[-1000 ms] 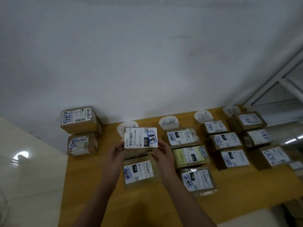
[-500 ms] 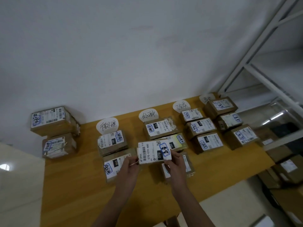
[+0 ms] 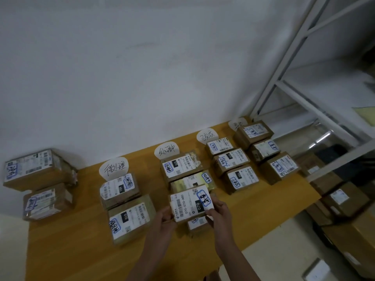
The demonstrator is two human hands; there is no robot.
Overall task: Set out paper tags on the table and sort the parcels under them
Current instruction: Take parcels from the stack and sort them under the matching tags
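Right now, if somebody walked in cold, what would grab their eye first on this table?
Both hands, left hand and right hand, hold a parcel up over the second column, its white label facing the camera. Behind it, four paper tags such as the tag sit along the wall edge of the table, with rows of parcels below them. Two stacked parcels sit apart at the far left corner.
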